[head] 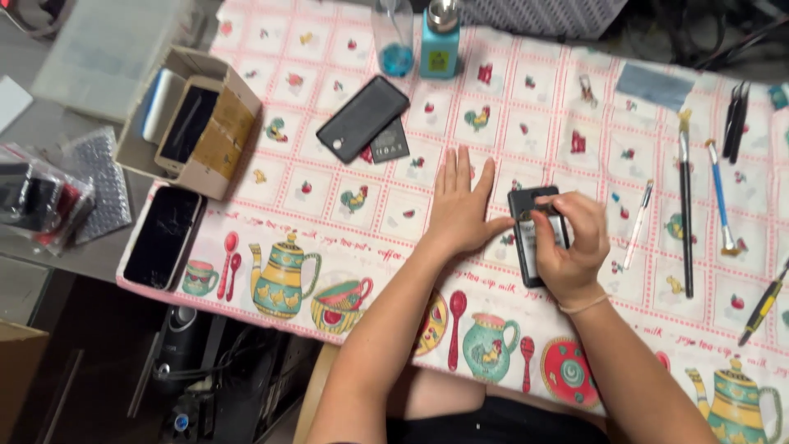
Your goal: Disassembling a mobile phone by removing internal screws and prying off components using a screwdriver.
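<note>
Now the right hand [571,247] clamps the opened phone [534,234]; the left hand [460,205] lies flat, fingers spread, beside it.

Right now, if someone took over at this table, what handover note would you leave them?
Left hand: flat on the tablecloth, fingers spread, holding nothing, thumb beside the opened phone.
Right hand: over the opened phone, fingers pinching at its upper part.
Phone's back is already off; a black back cover lies further up the cloth.
Tools lie untouched to the right.
Work inside the phone is unfinished; what the fingers grip is too small to tell.
</note>
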